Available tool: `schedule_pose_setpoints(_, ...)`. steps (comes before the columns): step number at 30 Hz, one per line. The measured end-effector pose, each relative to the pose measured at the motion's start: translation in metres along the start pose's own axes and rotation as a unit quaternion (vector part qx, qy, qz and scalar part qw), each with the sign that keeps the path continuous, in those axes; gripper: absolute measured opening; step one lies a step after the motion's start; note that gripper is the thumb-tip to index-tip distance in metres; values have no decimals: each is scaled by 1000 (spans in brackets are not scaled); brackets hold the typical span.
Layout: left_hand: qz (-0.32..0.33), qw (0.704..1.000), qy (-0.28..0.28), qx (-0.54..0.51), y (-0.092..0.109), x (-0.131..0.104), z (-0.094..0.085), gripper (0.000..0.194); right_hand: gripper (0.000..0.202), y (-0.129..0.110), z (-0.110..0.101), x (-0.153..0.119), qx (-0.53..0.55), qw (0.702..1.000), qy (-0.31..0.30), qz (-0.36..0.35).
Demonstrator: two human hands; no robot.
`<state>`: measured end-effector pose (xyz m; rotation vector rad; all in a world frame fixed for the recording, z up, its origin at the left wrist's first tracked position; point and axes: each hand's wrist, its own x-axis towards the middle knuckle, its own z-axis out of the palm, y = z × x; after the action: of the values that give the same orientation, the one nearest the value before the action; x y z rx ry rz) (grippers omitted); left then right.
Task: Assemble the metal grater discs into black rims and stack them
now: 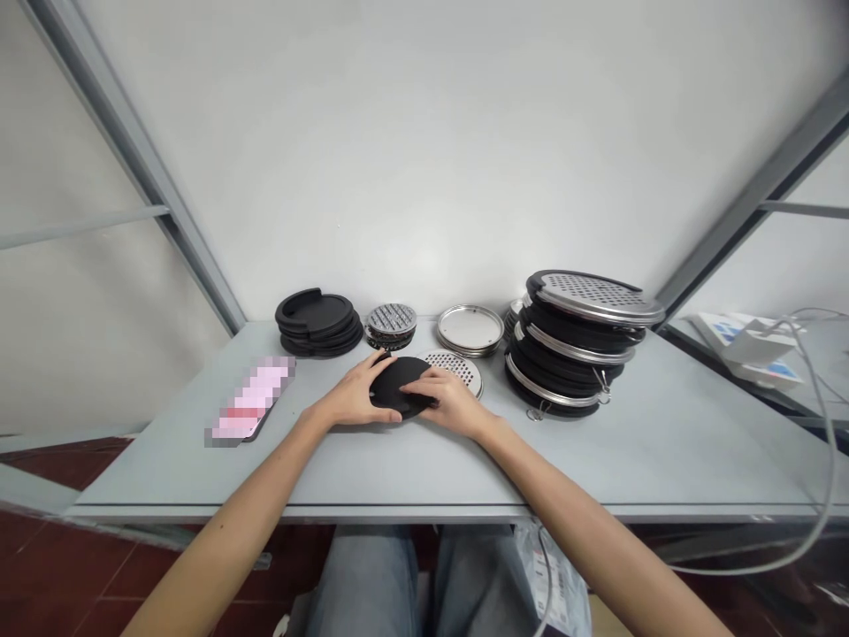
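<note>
A flat round black disc [398, 380] lies under both my hands near the middle of the table. My left hand [355, 395] grips its left side, thumb at the near edge and fingers at the far edge. My right hand [455, 402] holds the right side, with its index finger stretched over the top. Just behind the disc sits a perforated metal plate [462, 364], partly covered by it and by my right hand. Farther back are a stack of small slotted metal discs [392, 320] and a stack of shallow metal lids [470, 327].
At the back left stands a stack of black rings [317, 323]. A tall leaning stack of black rings and metal plates [577, 349] with wire clips is on the right. A phone [252, 402] lies left. A white cable [822, 460] hangs over the right edge.
</note>
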<state>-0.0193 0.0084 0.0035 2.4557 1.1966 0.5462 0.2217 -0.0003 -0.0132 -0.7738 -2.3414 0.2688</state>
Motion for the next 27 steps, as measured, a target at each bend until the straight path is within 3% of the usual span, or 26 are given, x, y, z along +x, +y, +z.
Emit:
schedule_pose_setpoints(5, -12, 1000, -10, 19, 3, -2, -7, 112, 58, -6, -5, 2, 32, 998, -40, 19)
schedule_pose_setpoints(8, -13, 1000, -9, 9, 2, -5, -15, 110, 71, -4, -12, 2, 30, 999, -28, 19)
schedule_pose_setpoints(12, -28, 1000, 6, 6, -4, -12, -31, 102, 115, 5, -20, -1, -2, 995, 23, 100)
schedule_pose_setpoints(15, -32, 999, 36, 7, -8, -17, -43, 97, 134, 9, -23, -6, -16, 987, 7, 162)
schedule_pose_setpoints(19, -43, 998, 49, 15, -10, -20, -48, 99, 133, 11, -21, -9, -36, 981, -57, 183)
schedule_pose_setpoints(27, -67, 997, -9, 43, -14, -21, -40, 103, 111, 14, -20, -9, -69, 986, -60, 136)
